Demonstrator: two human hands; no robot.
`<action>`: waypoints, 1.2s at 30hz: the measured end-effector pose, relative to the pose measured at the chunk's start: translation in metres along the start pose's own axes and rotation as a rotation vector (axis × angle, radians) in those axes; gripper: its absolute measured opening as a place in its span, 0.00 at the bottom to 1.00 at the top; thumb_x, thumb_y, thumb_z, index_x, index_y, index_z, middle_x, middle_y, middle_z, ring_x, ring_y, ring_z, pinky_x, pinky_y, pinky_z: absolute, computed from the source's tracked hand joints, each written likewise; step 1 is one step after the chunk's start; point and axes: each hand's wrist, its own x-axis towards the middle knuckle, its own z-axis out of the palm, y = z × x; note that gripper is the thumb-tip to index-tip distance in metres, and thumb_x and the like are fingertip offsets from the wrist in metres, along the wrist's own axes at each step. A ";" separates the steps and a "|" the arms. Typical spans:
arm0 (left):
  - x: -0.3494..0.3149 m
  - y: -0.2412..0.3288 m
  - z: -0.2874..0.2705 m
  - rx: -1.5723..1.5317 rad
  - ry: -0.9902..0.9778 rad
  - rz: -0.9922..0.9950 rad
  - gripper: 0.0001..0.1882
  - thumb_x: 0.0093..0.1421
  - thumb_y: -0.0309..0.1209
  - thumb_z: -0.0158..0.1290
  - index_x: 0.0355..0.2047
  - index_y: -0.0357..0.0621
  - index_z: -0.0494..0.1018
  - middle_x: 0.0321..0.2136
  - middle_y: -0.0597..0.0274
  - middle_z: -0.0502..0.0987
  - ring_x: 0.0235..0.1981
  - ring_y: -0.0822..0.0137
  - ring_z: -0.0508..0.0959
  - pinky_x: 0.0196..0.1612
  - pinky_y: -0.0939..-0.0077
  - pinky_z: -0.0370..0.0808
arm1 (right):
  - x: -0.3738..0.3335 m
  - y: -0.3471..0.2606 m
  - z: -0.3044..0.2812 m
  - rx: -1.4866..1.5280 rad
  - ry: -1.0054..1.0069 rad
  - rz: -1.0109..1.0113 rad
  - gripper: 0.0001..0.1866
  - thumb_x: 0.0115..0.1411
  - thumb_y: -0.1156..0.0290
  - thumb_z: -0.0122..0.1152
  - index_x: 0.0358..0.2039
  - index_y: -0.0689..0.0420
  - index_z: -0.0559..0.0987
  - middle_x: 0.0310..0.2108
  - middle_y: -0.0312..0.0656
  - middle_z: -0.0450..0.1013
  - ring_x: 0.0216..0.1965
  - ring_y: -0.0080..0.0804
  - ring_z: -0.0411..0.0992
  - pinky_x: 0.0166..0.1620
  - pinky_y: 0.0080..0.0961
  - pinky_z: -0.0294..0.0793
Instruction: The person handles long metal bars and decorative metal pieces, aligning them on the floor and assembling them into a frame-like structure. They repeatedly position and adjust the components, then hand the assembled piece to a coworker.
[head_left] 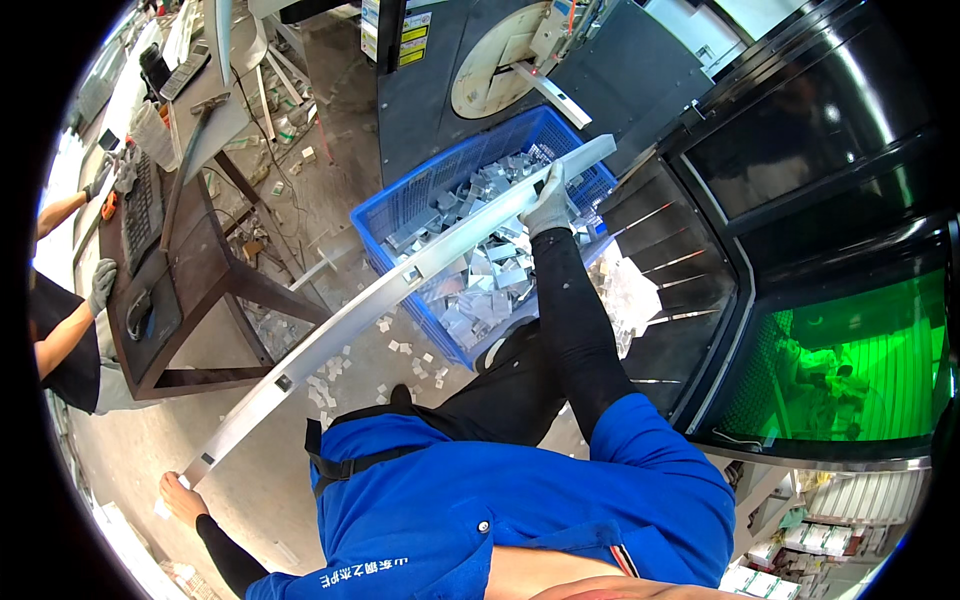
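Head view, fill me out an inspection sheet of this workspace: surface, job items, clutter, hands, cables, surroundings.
Surface: floor, with small pale pieces scattered on it.
Job items: long metal bar with cut-outs, slanting across above the blue crate.
Clutter: metal offcuts heaped in the crate.
Hands: bare left hand at the bar's near end; gloved right hand gripping near its far end.
Cables: thin dark cables beside the brown table.
Surroundings: green window at right; co-worker's gloved hands at left.

Between desk point(205, 300) and blue crate point(437, 337) runs a gap, crossed by the metal bar point(335, 336).
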 end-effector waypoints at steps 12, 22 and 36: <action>-0.009 -0.009 -0.010 0.007 0.007 -0.069 0.27 0.50 0.26 0.65 0.50 0.57 0.72 0.43 0.59 0.74 0.47 0.53 0.75 0.48 0.58 0.73 | -0.022 -0.023 0.019 0.308 -0.175 0.046 0.38 0.61 0.28 0.42 0.36 0.57 0.73 0.26 0.39 0.69 0.29 0.35 0.72 0.33 0.36 0.77; 0.000 -0.022 0.006 0.149 0.289 -0.327 0.19 0.65 0.32 0.51 0.55 0.69 0.72 0.48 0.63 0.75 0.49 0.58 0.76 0.44 0.55 0.73 | -0.018 -0.007 0.021 0.233 -0.148 0.043 0.38 0.64 0.30 0.39 0.35 0.58 0.71 0.26 0.40 0.68 0.30 0.35 0.69 0.37 0.37 0.75; -0.009 -0.031 0.026 -0.234 -0.044 -0.169 0.25 0.53 0.38 0.64 0.52 0.53 0.75 0.49 0.55 0.77 0.50 0.52 0.76 0.50 0.56 0.73 | 0.020 0.010 -0.001 0.119 -0.304 -0.082 0.31 0.59 0.35 0.51 0.37 0.55 0.73 0.31 0.40 0.72 0.35 0.36 0.73 0.45 0.39 0.76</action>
